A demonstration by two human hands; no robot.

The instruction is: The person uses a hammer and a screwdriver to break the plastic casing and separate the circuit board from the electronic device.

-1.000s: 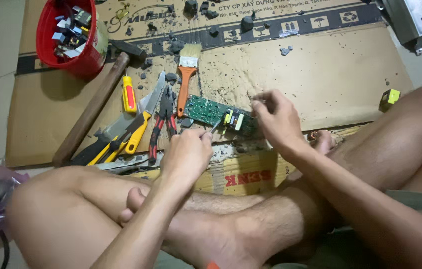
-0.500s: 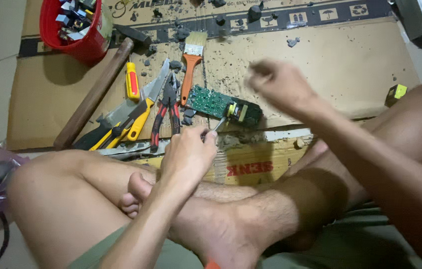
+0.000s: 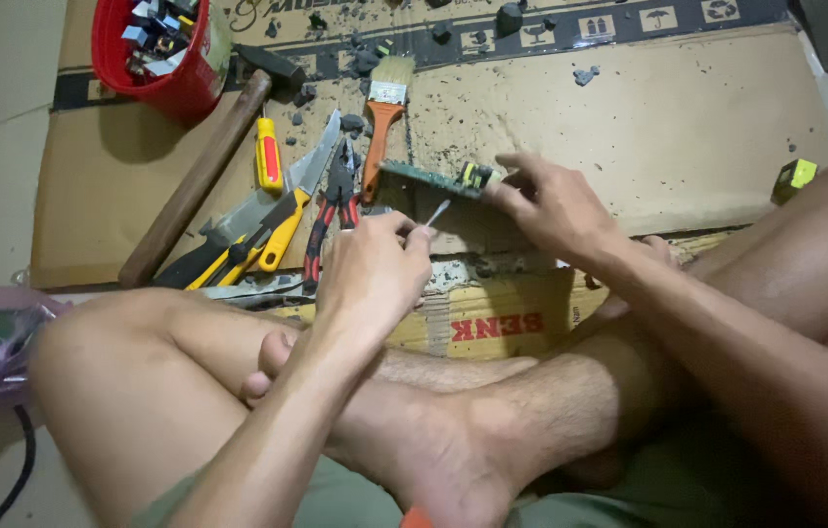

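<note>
- The right hand, just right of the frame's centre, has its grip closed on the right end of a green printed circuit board, thumb under and fingers over, so the board is lifted edge-on and tilted above the cardboard.
- A yellow-and-black component sits on the board close to the right fingers.
- The left hand, at centre just below the board, has its grip pinched shut on a thin pale metal pin-like tool (too small to tell what kind), whose tip points up and right toward the board's underside.
- Both hands are over a flattened brown cardboard sheet spread on the floor and strewn with dark crumbs of debris.
- Left of the board lie red-handled pliers, an orange-handled paintbrush, a yellow-and-red screwdriver and a yellow-handled knife.
- A wooden-handled hammer slants toward the upper left, where a red plastic bucket holds small parts.
- The person's crossed bare legs fill the lower half of the frame.
</note>
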